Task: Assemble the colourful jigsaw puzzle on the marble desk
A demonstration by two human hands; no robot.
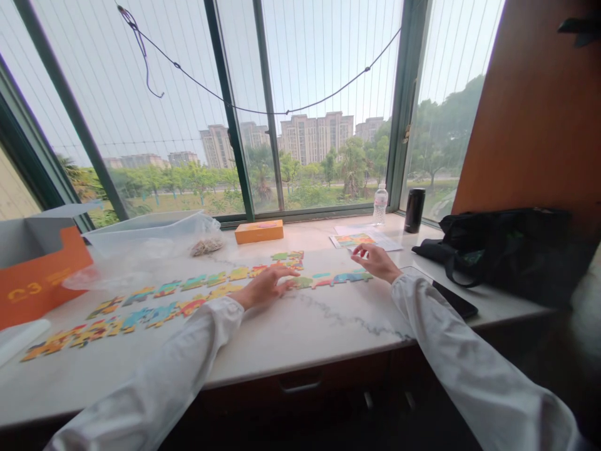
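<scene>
My left hand (270, 287) lies low over the white table, its fingers stretched out and apart at the left end of an assembled puzzle strip (331, 279). I see nothing held in it, though the surface under the palm is hidden. Beyond the strip's right end, my right hand (378, 262) hovers with loosely bent fingers and nothing visible between them. Rows of colourful jigsaw pieces (136, 318) are laid out left of my left hand. A short joined group of puzzle pieces (287, 255) lies farther back. Behind my right hand rests a printed picture sheet (354, 240).
An open orange and grey box (42, 269) stands at the left, beside a clear plastic bag (145, 235). Along the window are an orange carton (259, 232), a water bottle (380, 203) and a black can (415, 211). A black bag (507, 247) and a dark tablet-like device (455, 299) lie right.
</scene>
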